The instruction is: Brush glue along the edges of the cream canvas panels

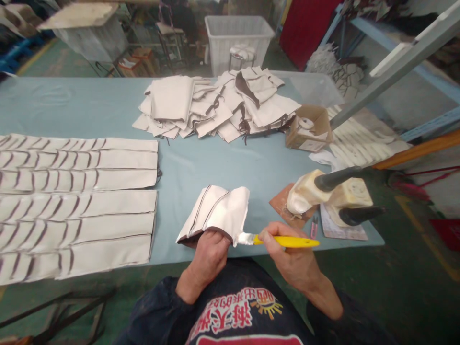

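In the head view, my right hand [287,258] is closed round the yellow handle of a brush [283,241]. The whitish bristles touch the right-hand edge of a cream fabric piece [226,211] with dark brown trim. My left hand [210,254] grips that piece at its near edge, some fingers hidden inside the opening. The piece stands partly raised off the blue-green table, its seams running away from me. To the right of the brush lie small pink-handled snips [314,227].
Overlapping rows of cream pieces [122,206] cover the table's left side. A loose pile [212,105] lies at the back, beside a cardboard box [309,128]. Two crusted, pale yellow containers with black handles, one nearer the fabric [305,191], stand at right. A slanting metal post [388,67] rises beyond.
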Motion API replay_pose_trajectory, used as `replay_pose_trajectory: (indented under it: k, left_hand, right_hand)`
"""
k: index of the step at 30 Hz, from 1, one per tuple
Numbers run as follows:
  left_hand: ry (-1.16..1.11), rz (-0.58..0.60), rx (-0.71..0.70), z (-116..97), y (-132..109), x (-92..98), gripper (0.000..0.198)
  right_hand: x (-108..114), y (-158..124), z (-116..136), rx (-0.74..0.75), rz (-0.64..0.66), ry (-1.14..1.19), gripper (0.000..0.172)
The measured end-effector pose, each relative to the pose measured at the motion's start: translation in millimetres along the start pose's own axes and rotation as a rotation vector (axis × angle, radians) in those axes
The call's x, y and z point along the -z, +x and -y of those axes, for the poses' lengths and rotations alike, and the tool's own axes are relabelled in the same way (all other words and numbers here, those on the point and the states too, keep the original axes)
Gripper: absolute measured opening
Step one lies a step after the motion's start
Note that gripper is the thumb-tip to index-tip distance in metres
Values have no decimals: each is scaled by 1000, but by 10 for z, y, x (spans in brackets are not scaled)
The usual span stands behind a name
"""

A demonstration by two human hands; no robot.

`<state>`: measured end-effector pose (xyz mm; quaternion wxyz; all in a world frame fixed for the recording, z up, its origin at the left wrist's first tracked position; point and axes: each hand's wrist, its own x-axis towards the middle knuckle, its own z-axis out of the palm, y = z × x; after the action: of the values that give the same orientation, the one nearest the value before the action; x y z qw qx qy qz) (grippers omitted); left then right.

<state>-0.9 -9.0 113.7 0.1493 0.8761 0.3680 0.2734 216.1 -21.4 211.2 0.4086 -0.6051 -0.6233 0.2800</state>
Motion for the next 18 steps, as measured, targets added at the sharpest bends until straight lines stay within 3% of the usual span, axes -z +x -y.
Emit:
replay_pose_trajectory:
  k: [2, 9, 18]
  left_hand:
    - [3, -1, -2, -6, 3, -17, 31]
    - [8, -49, -35, -34, 48, -83, 29]
    - [-18, -109, 31, -112, 62, -85, 30]
  right_hand:
    - [14, -13, 12, -1, 38, -6, 30]
    - [27, 54, -92, -28, -61, -18, 28]
    - [-46, -185, -161, -145, -34, 68, 35]
